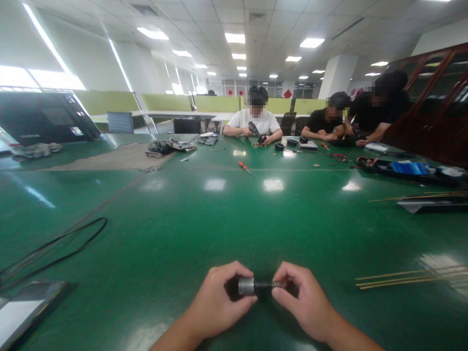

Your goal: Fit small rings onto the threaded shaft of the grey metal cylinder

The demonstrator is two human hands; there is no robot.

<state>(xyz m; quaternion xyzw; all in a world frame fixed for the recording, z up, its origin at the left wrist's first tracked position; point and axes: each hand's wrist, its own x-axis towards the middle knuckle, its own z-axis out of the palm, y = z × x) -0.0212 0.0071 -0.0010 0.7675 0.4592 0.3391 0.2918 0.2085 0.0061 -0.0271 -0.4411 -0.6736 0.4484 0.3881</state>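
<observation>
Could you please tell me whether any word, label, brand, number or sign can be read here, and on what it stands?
None can be read.
Red diamond, far background: any writing is too small.
Held metal tool: no legible marking.
Blue item, right: any print is too blurred.

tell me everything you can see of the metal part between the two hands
The metal part has a wide, silvery-gray cylinder at one end, then a darker, narrow shaft leading to an unevenly surfaced far end. It looks like steel. It lies roughly level, crosswise to the wearer, over the green table. The left hand grips the cylinder; the right hand pinches the far end, partly hiding it.
</observation>
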